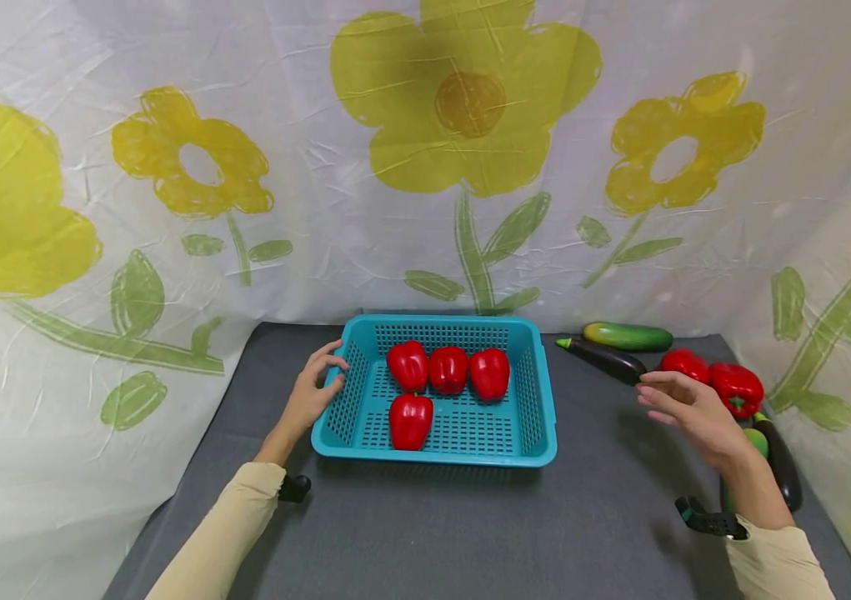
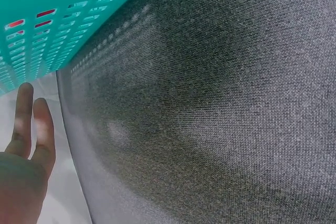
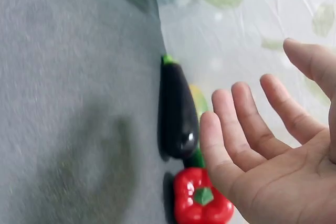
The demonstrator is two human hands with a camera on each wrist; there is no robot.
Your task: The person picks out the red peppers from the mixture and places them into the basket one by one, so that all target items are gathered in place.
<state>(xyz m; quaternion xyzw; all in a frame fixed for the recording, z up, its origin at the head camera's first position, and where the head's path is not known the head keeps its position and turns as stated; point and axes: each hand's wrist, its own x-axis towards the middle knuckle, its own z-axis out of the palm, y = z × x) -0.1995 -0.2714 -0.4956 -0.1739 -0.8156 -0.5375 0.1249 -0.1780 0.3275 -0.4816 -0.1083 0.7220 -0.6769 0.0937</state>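
A blue-green plastic basket (image 1: pixel 433 457) stands on the dark table with several red bell peppers (image 1: pixel 488 374) inside. My left hand (image 1: pixel 312 392) is at its left rim, fingers loosely spread; the left wrist view shows fingers (image 2: pixel 44 124) of this hand just beside the perforated basket wall (image 2: pixel 47 45). My right hand (image 1: pixel 695 412) hovers over the right side of the table, fingers relaxed and holding nothing. Closest to it are a dark eggplant (image 1: pixel 608 360) and two red bell peppers (image 1: pixel 737 390). In the right wrist view, the eggplant (image 3: pixel 177 108) lies beyond the spread fingers (image 3: pixel 254 116).
A yellow-green cucumber (image 1: pixel 628 336) lies behind the eggplant. At the right edge another eggplant (image 1: pixel 779 462) and a green vegetable (image 1: pixel 757 442) are partly hidden by my right forearm. A flower-printed white curtain (image 1: pixel 305 275) hangs behind and at the sides.
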